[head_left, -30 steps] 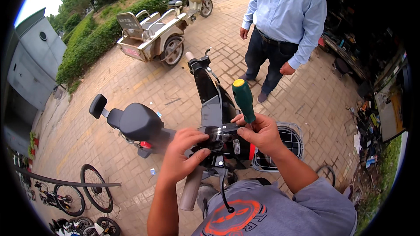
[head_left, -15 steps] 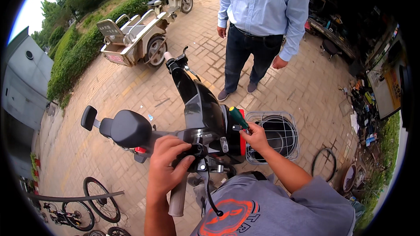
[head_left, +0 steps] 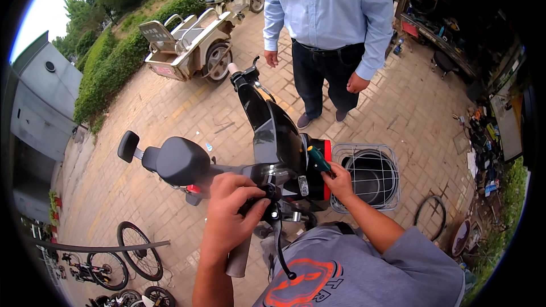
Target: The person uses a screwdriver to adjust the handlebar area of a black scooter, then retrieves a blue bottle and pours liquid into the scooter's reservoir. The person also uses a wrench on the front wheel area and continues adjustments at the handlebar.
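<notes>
Screwdriver point(head_left: 319, 160), clasped in the right hand point(head_left: 339, 182), has moved toward the wire basket point(head_left: 364, 145); left hand point(head_left: 234, 210) pinches handlebar switch housing point(head_left: 271, 191)

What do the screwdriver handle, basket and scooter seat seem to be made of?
Screwdriver handle: probably hard plastic, smooth, dark green with a yellow end.
Basket: likely metal wire, dull grey, judging by its thin crossing bars.
Seat: perhaps vinyl or leather, black, soft-sheened, rounded like padding.

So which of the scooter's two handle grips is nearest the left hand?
The near grip, just below the left hand in the picture, on this side of the scooter. The other grip sticks out on the far side, away from that hand.
</notes>
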`<state>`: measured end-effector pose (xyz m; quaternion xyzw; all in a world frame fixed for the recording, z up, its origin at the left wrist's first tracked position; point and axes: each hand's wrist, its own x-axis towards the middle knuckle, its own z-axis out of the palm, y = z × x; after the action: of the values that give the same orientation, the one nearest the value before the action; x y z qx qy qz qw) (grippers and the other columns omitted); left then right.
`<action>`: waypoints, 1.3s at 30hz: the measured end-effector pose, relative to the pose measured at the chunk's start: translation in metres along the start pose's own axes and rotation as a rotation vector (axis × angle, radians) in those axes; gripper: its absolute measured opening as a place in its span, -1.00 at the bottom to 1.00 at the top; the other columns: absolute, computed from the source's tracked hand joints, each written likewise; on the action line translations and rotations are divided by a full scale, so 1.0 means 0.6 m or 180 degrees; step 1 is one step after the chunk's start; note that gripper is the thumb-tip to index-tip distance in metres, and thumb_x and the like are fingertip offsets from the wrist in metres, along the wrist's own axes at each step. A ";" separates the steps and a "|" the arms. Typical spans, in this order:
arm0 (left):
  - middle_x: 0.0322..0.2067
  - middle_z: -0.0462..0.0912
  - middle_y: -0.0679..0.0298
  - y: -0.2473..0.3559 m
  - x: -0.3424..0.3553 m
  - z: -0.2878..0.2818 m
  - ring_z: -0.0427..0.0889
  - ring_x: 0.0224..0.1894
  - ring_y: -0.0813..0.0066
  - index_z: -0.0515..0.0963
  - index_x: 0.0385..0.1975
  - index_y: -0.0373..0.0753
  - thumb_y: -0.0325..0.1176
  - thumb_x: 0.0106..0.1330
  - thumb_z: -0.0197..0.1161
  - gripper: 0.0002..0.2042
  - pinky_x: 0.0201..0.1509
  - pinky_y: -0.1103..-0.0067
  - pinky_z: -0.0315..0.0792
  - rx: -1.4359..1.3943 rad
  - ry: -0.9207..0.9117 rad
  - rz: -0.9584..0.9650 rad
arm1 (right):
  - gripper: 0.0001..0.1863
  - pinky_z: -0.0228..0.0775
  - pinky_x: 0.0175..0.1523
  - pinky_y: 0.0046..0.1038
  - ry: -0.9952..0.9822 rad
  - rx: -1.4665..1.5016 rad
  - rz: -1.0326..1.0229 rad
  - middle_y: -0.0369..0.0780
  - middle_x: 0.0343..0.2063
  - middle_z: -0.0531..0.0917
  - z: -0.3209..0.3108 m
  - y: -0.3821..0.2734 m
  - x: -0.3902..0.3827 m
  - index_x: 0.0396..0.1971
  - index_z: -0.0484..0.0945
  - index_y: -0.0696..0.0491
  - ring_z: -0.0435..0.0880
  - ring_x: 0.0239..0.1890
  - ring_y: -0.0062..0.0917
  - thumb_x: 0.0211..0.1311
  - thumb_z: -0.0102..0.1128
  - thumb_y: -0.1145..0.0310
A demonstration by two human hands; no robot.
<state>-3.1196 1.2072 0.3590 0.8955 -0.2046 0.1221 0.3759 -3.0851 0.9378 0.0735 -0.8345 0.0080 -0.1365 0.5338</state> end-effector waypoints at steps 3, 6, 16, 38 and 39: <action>-0.33 0.55 0.25 -0.001 0.000 0.003 0.46 -0.13 0.26 0.63 -0.43 -0.26 -0.55 -0.07 0.41 -0.83 -0.03 0.42 0.35 0.0014 0.0036 0.0022 | -0.71 0.45 -0.27 -0.47 -0.0061 -0.0012 0.0027 -0.16 -0.28 0.66 -0.002 0.005 -0.001 -0.19 0.60 0.18 0.63 -0.39 -0.39 0.06 0.35 0.45; -0.31 0.57 0.24 -0.004 0.000 0.002 0.47 -0.14 0.22 0.63 -0.38 -0.26 -0.54 -0.03 0.41 -0.82 -0.06 0.41 0.38 -0.0067 0.0134 -0.0150 | -0.70 0.46 -0.25 -0.47 -0.0019 0.0003 -0.0012 -0.14 -0.26 0.66 0.003 0.006 -0.001 -0.17 0.60 0.18 0.63 -0.38 -0.38 0.07 0.35 0.44; -0.39 0.59 0.23 -0.006 0.033 -0.002 0.53 -0.23 0.29 0.67 -0.32 -0.29 -0.60 -0.02 0.40 -0.78 -0.15 0.49 0.44 0.0112 -0.0238 -0.0183 | -0.78 0.35 -0.38 -0.52 0.0203 0.0072 0.0083 -0.19 -0.36 0.58 -0.010 -0.009 0.006 -0.30 0.60 0.22 0.50 -0.51 -0.52 0.08 0.36 0.44; -0.40 0.58 0.22 -0.026 0.016 0.009 0.52 -0.25 0.28 0.56 -0.37 -0.32 -0.67 0.09 0.27 -0.86 -0.12 0.48 0.39 -0.0356 -0.0043 -0.0442 | -0.81 0.48 -0.23 -0.52 -0.0578 0.3001 -0.0550 -0.11 -0.21 0.53 -0.115 -0.307 0.034 -0.21 0.59 0.23 0.57 -0.35 -0.54 0.29 0.26 0.42; -0.40 0.58 0.23 -0.029 0.016 0.009 0.52 -0.25 0.29 0.56 -0.37 -0.32 -0.68 0.09 0.27 -0.86 -0.12 0.49 0.39 -0.0425 -0.0076 -0.0478 | -0.81 0.49 -0.23 -0.51 -0.0560 0.3078 -0.0617 -0.10 -0.21 0.53 -0.113 -0.311 0.036 -0.21 0.59 0.23 0.57 -0.35 -0.53 0.29 0.24 0.42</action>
<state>-3.1029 1.2119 0.3480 0.8826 -0.1491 0.0691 0.4404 -3.1050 0.9544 0.2714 -0.4967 -0.1788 -0.1026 0.8431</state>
